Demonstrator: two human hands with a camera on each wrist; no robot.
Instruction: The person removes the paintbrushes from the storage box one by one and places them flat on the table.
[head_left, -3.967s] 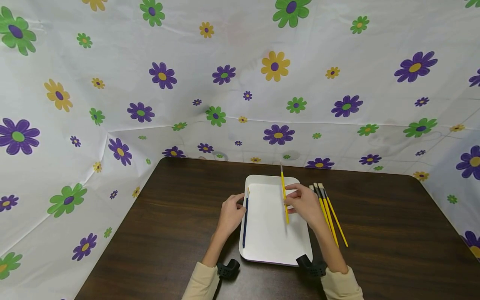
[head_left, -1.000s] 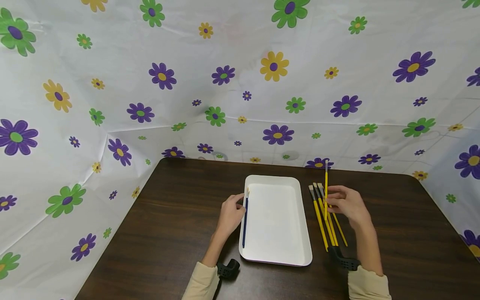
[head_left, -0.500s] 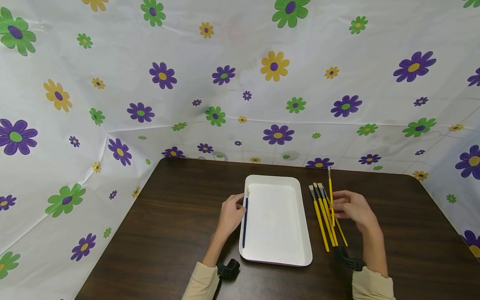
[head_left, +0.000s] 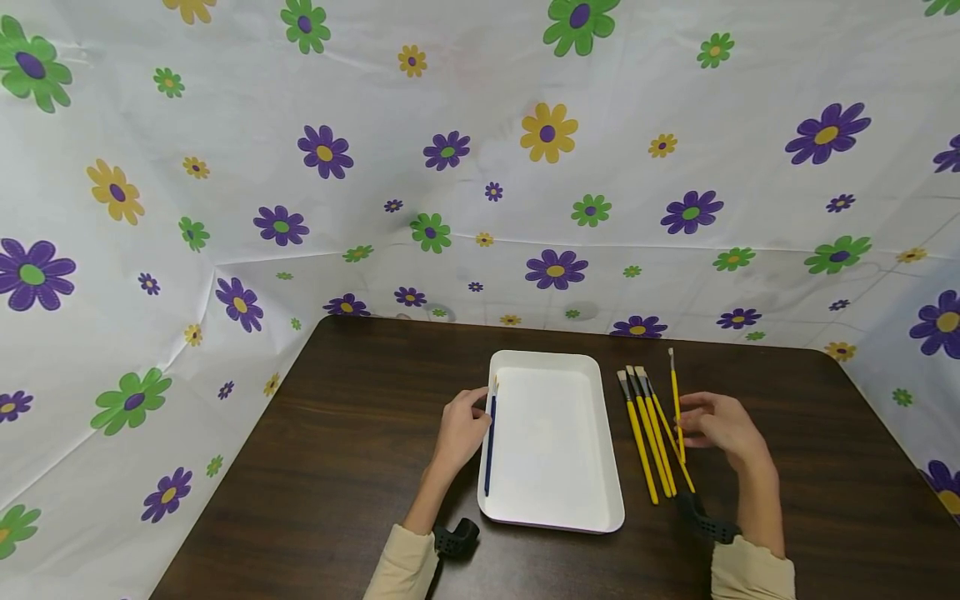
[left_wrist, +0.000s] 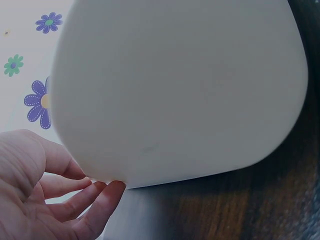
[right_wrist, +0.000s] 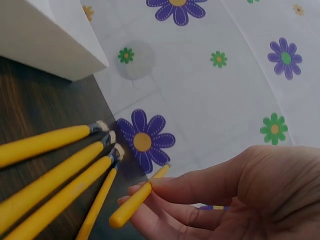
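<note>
My left hand pinches the left rim of a shallow white tray, as the left wrist view also shows. Inside the tray, along that same side, lies a dark blue paintbrush. My right hand holds a thin yellow paintbrush between thumb and fingers, bristles pointing away from me. Just left of it, several yellow paintbrushes lie side by side on the table, their bristle ends level at the back. In the right wrist view the held paintbrush shows its rounded handle end towards the camera.
The dark wooden table ends at the back against a white sheet printed with flowers. Black wrist cameras hang under both wrists, the right one close to the handle ends of the yellow brushes.
Four seconds ago my right hand held the yellow paintbrush above the tray. It has since moved right, past the row of brushes, and lately a little lower in view. My left hand has stayed put.
</note>
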